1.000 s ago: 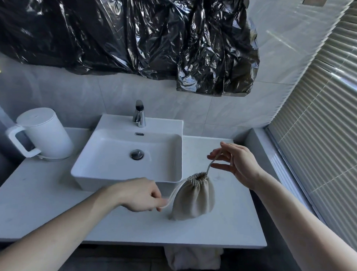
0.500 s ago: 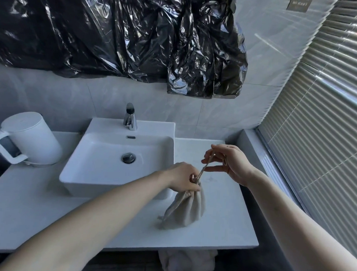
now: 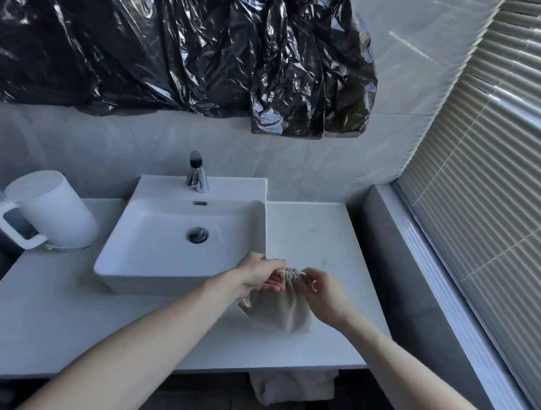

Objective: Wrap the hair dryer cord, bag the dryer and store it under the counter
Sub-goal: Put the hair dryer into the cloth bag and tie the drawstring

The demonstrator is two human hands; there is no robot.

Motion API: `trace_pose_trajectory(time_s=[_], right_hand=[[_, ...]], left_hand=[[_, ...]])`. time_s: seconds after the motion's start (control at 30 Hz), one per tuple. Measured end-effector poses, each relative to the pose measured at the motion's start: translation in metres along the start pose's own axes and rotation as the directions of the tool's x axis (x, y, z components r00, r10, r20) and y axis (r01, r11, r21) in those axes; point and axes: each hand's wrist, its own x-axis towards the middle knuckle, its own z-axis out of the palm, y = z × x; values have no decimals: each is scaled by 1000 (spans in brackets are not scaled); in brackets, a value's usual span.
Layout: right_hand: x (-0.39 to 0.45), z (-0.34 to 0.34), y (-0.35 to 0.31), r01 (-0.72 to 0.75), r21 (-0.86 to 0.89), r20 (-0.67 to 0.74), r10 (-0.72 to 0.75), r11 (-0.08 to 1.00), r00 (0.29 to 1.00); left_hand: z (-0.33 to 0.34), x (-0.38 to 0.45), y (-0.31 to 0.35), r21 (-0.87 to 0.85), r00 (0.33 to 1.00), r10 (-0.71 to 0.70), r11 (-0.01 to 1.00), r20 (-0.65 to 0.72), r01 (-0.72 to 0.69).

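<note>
Gripping bag [image 3: 285, 307] neck, both hands [image 3: 260, 274] [image 3: 322, 295].

Bare counter [image 3: 308, 231] right of the sink [image 3: 181, 241]; kettle [image 3: 49, 210] crowds its left.

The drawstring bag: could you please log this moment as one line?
stage: closing bag | bag: on counter, neck gathered | left hand: grips neck | right hand: pinches neck | stored: not yet

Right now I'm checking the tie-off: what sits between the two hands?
In the head view, the gathered neck of the beige cloth drawstring bag sits between the left hand and right hand.
</note>
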Motion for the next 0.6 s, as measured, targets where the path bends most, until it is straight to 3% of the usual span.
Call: trace_pose_trajectory(time_s=[0.13,0.27,0.4,0.6], right_hand=[[12,2,2,122,-57,2,-123,991,992],[12,-6,4,209,-74,21,-208,975,978],[3,-14,10,230,-103,-11,-232,968,973],[-22,-18,-15,365,-189,84,-355,911,931]], left_hand=[[-15,-2,-9,-5,996,-12,1000,-88,11],[-32,-8,-14,93,962,113,991,-249,-92],[-35,-25,-17,238,922,280,946,-267,-219],[-60,-55,-48,329,872,368,908,-323,-261]])
